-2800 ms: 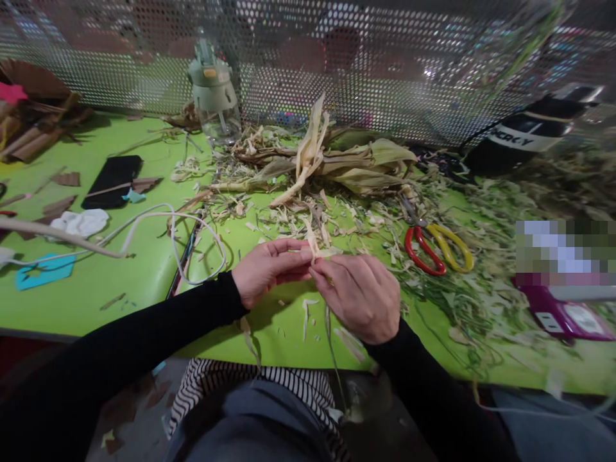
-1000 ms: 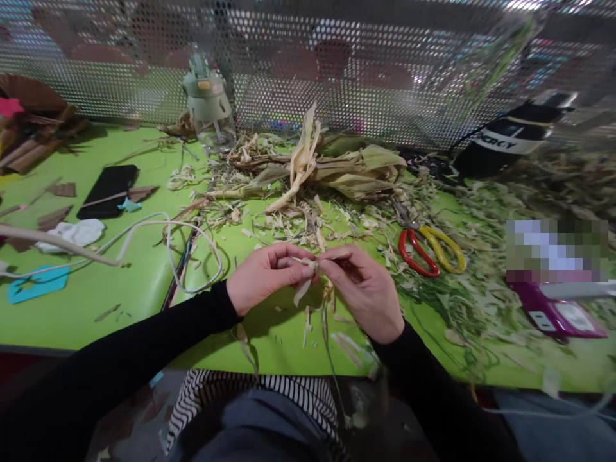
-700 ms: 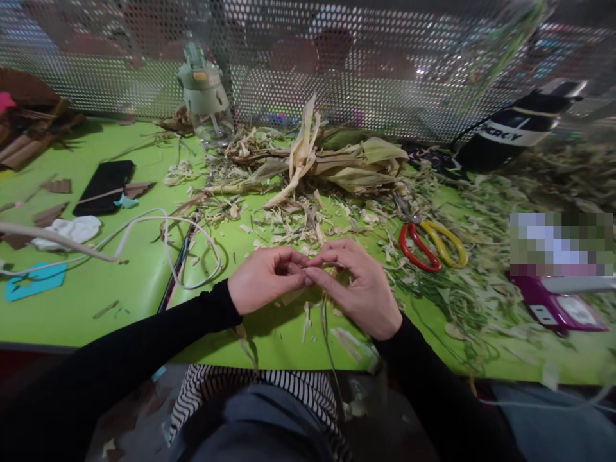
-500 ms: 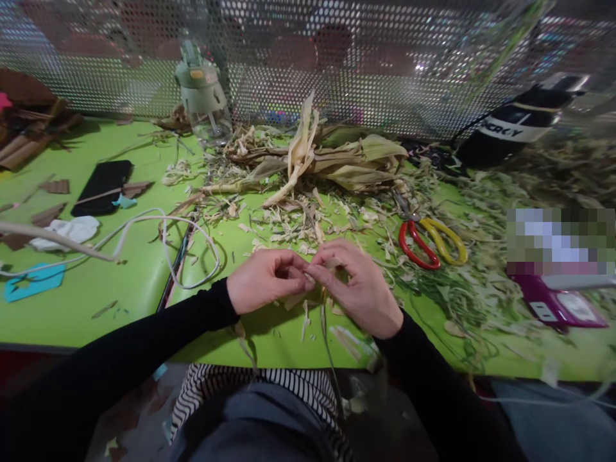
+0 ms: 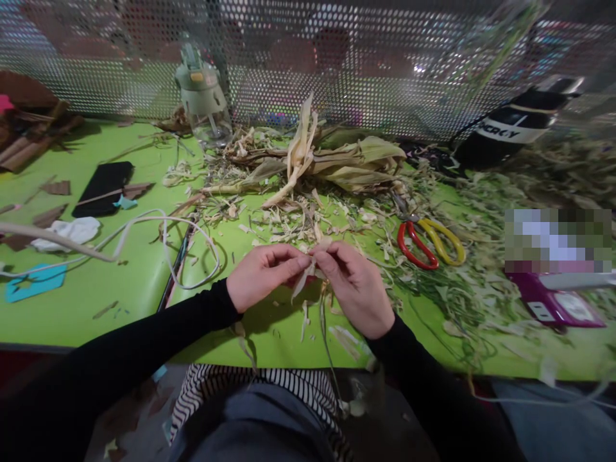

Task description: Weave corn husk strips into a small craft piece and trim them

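Over the front middle of the green table, my left hand point(image 5: 265, 274) and my right hand point(image 5: 357, 285) meet fingertip to fingertip. Both pinch a small pale strip of corn husk point(image 5: 303, 280), and one end of it hangs down between them. Fingers cover the rest of the strip. Beyond the hands, a heap of dried corn husks point(image 5: 359, 167) lies among scattered husk scraps. Scissors point(image 5: 418, 240) with one red and one yellow handle rest to the right of my right hand, their blades partly among the scraps.
A clear-bottomed drinking bottle point(image 5: 205, 102) stands at the back, near a perforated metal screen point(image 5: 308, 58). On the left are a black phone point(image 5: 103, 187) and a looped white cable point(image 5: 166, 247). Green shreds point(image 5: 457, 289), a purple object point(image 5: 558, 305) and a black bottle point(image 5: 510, 131) occupy the right.
My fingers have shifted on the husk strip, and its end now shows hanging below them. My right hand has turned slightly and moved a little left.
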Tool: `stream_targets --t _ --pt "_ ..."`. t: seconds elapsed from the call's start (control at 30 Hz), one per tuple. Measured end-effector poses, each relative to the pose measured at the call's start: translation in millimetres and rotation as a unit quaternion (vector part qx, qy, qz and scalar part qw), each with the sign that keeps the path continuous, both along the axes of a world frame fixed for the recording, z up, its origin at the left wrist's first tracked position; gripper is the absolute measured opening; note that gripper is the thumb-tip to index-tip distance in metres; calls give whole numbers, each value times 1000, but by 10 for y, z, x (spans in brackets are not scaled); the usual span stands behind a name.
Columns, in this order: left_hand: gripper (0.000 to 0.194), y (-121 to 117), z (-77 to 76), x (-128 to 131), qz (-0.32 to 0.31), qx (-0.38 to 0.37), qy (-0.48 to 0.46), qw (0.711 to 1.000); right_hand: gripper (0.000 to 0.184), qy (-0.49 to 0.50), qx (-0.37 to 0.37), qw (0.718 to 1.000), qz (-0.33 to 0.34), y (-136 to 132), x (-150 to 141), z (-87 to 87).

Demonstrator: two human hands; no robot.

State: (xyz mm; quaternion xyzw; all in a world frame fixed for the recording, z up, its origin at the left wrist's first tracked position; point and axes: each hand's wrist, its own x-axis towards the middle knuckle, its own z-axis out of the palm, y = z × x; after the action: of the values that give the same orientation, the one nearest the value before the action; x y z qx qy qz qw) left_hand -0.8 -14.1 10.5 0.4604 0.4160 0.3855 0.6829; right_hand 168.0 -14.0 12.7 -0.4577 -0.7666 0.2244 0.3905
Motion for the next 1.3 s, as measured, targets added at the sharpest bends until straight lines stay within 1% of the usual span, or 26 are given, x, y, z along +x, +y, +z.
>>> stream_targets --t 0.07,0.13,0.23,0.33,0.47,0.53,0.63,0.73,0.8,0.93,1.03,1.13,1.2,1.3 --pt "24 -10 3 16 11 -17 -6 1000 13 -11 29 999 -25 -32 -38 -33" --pt "24 -25 6 36 20 -37 -24 999 9 -11 46 998 -36 -57 -72 -69" --pt "22 -50 19 59 33 -53 -59 996 3 17 47 998 -25 -66 -85 -109" --pt "20 -68 27 67 43 -47 -91 994 9 50 50 997 -21 -45 -44 -129" --pt "18 -76 9 57 32 -35 -123 991 17 24 75 996 -37 -29 39 -138" --pt "19 -71 2 43 18 -35 -124 991 18 30 65 997 -40 -41 64 -133" --pt "21 -50 10 9 -4 -41 -112 993 21 73 8 996 -40 -66 74 -108" --pt "22 -27 27 -22 -35 -37 -85 995 23 96 -61 993 -8 -71 67 -66" --pt "23 -21 32 -30 -48 -21 -64 997 22 91 -76 993 16 -64 59 -41" --pt "22 -27 22 -16 -51 10 -45 998 13 101 -57 993 35 -58 36 -13" --pt "23 -40 4 -5 -47 31 -12 998 10 103 -53 993 33 -58 27 9" --pt "21 -58 -19 -2 -42 63 50 996 14 46 -3 999 14 -44 29 38" --pt "19 -69 -36 -2 -39 79 80 993 12 3 28 1000 9 -28 29 47" --pt "19 -75 -53 -2 -42 94 103 989 7 -27 32 999 7 -6 23 35"
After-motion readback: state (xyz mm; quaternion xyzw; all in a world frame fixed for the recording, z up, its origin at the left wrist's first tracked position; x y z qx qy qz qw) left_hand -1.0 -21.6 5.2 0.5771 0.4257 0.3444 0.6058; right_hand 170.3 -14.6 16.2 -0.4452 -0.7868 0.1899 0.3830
